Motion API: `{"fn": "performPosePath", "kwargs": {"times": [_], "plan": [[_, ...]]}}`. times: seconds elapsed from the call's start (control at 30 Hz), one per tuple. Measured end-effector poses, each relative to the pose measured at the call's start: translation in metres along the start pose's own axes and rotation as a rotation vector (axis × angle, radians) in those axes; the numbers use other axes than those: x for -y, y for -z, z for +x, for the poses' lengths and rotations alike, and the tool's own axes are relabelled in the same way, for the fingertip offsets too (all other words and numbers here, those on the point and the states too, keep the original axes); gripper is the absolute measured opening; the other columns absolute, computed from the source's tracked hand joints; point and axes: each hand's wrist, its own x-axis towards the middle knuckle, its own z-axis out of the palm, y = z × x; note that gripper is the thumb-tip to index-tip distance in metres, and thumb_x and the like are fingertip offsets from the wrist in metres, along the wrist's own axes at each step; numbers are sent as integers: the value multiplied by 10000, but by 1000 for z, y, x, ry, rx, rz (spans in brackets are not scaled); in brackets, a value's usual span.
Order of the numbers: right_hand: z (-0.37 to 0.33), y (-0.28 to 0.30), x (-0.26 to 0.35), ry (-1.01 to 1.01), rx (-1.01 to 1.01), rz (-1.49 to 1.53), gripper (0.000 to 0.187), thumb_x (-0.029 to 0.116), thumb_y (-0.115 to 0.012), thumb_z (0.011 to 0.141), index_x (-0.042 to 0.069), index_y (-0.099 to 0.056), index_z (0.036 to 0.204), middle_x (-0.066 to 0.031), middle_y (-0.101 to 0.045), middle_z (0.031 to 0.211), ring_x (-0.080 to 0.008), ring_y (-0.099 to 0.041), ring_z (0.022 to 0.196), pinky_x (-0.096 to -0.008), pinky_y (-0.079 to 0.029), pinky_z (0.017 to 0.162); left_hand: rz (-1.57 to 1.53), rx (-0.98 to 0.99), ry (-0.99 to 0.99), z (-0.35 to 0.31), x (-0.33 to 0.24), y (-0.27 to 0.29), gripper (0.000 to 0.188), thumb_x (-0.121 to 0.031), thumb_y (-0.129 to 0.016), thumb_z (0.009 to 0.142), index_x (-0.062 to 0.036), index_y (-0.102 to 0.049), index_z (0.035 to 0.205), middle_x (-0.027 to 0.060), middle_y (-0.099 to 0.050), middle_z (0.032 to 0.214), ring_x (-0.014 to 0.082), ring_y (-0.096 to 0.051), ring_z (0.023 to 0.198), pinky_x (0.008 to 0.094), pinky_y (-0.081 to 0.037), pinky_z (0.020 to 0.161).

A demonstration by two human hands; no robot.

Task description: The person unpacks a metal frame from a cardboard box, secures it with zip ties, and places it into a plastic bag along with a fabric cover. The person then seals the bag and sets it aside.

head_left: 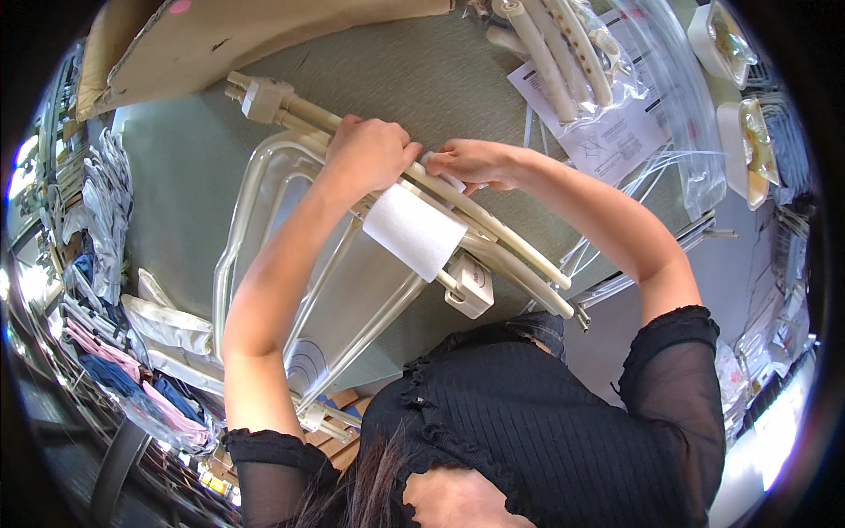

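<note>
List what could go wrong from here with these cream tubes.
The white wrap could loosen if the left hand or right hand lets go, since no tie shows around it.
Bare stretches of the cream tubes beyond it might rub and scuff, as they lie close together.
The lower tube ends show close to the person's clothing and might snag it.
</note>
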Motion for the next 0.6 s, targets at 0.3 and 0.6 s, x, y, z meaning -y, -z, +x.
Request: {"fn": "performPosePath", "kwargs": {"times": [0.3, 0.6], "plan": [[-24, -21, -20, 341, -458, -385, 301, 178, -636, 829, 10, -540, 1060, -144, -602, 926, -261, -610, 881, -375, -489, 750, 27, -11, 17, 4, 3, -6, 366, -328, -501, 847, -40, -677, 705, 161, -617, 659, 330, -596, 693, 379, -446, 810], [-101, 32, -51, 367, -709, -1298, 172, 120, -593, 812, 39, -560, 960, -131, -550, 934, -259, -549, 876, -373, -457, 797, -288, -612, 26, -20, -3, -1, 294, -302, -571, 870, -40, -655, 764, 128, -637, 792, 316, -556, 856, 413, -444, 770]]}}
